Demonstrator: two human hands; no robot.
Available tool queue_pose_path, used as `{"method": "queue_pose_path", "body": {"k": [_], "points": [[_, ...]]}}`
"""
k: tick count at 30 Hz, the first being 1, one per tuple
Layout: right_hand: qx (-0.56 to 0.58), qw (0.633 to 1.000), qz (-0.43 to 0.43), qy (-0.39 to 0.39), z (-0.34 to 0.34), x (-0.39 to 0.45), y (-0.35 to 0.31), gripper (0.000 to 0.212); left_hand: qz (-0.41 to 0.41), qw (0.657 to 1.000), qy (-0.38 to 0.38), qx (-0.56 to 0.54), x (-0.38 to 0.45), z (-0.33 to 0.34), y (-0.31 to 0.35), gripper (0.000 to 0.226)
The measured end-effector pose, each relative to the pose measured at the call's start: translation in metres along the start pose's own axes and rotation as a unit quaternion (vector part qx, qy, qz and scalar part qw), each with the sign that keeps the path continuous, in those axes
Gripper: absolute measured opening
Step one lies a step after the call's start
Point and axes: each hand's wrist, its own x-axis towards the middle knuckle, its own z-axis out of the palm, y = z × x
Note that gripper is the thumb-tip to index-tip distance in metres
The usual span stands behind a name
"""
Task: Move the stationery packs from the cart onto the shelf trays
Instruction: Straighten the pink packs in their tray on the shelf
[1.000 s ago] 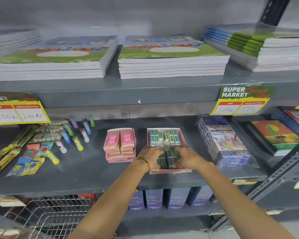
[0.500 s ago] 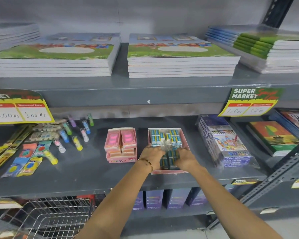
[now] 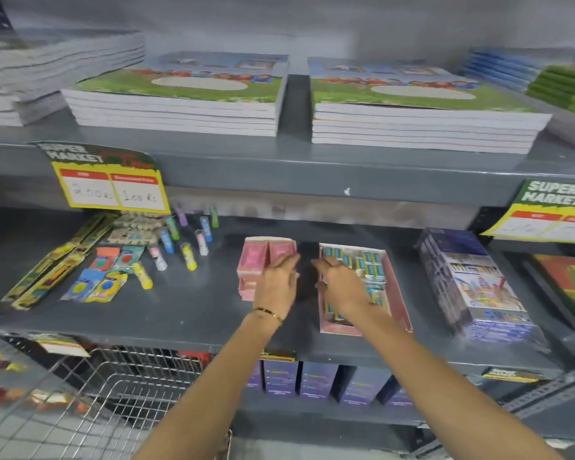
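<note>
A pink tray (image 3: 399, 293) on the grey middle shelf (image 3: 186, 310) holds several blue-and-green stationery packs (image 3: 367, 262). My right hand (image 3: 344, 285) lies over the tray's left side, fingers spread, with nothing in it. Left of that tray stands a stack of pink eraser boxes (image 3: 256, 252). My left hand (image 3: 277, 283) is in front of that stack, fingers apart and empty; whether it touches the boxes I cannot tell. A wire cart (image 3: 90, 410) stands at the lower left, below the shelf.
Glue sticks (image 3: 188, 255), pencil packs (image 3: 57, 263) and small carded items (image 3: 103, 277) lie on the shelf's left. Colour-pencil boxes (image 3: 475, 283) sit right of the tray. Book stacks (image 3: 180, 97) fill the upper shelf. Price tags (image 3: 110, 184) hang from its edge. Purple boxes (image 3: 316, 380) stand below.
Both hands let go of the wrapped bundle of packs, which now lies in the pink tray. My left hand moved left toward the eraser boxes. The camera swung left.
</note>
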Motion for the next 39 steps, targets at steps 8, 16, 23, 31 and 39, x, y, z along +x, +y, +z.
{"method": "queue_pose_path", "body": {"k": [8,16,23,31,39], "points": [[0.02,0.994,-0.11,-0.018,0.018,0.02,-0.039,0.041,-0.097,0.995,0.009,0.021,0.004,-0.038,-0.064,0.035],[-0.004,0.997,-0.074,0.006,0.039,0.033,-0.044,0.038,-0.097,0.995,0.003,-0.004,0.01,-0.025,-0.066,0.032],[-0.025,0.997,-0.077,0.009,0.038,0.037,-0.042,0.041,-0.107,0.994,0.019,-0.006,0.014,-0.024,-0.072,0.031],[-0.043,0.995,-0.087,0.022,0.04,0.037,-0.043,0.044,-0.066,0.987,-0.032,0.145,0.013,-0.018,-0.078,0.048],[-0.073,0.993,-0.075,0.052,0.041,0.041,-0.05,0.046,-0.04,0.967,0.016,0.252,0.015,-0.019,-0.074,0.051]]}}
